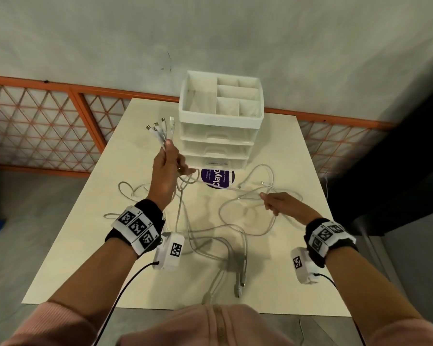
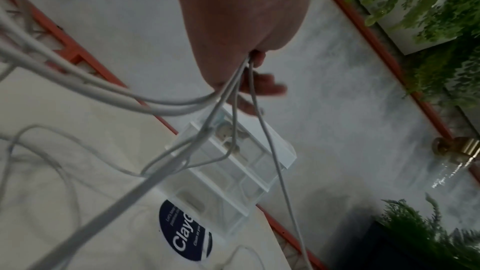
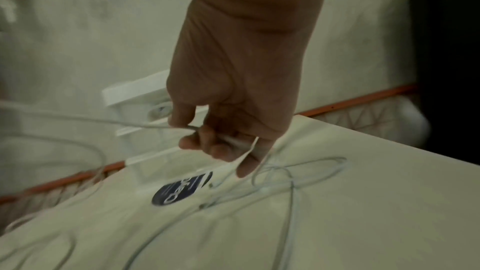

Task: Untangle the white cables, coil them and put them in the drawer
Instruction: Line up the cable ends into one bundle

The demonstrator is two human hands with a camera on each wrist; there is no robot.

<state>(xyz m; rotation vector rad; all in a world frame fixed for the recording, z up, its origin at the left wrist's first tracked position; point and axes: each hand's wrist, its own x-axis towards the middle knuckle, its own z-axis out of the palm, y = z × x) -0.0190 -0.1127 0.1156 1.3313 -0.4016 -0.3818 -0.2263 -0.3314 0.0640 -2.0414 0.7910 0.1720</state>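
Observation:
Several white cables (image 1: 211,231) lie looped and tangled over the cream table (image 1: 80,245). My left hand (image 1: 166,168) is raised in front of the drawer unit and grips a bunch of cable ends, whose plugs (image 1: 160,126) fan out above the fist. The strands (image 2: 228,93) hang down from that fist to the table. My right hand (image 1: 276,202) is lower, at the right, and pinches a single cable strand (image 3: 145,124) that runs off to the left. The white drawer unit (image 1: 218,146) stands at the table's back, its drawers closed.
A divided open tray (image 1: 221,96) tops the drawer unit. A round purple sticker (image 1: 218,179) lies on the table in front of it. Some cable ends (image 1: 238,285) dangle near the table's front edge. An orange lattice fence (image 1: 48,126) and a wall stand behind.

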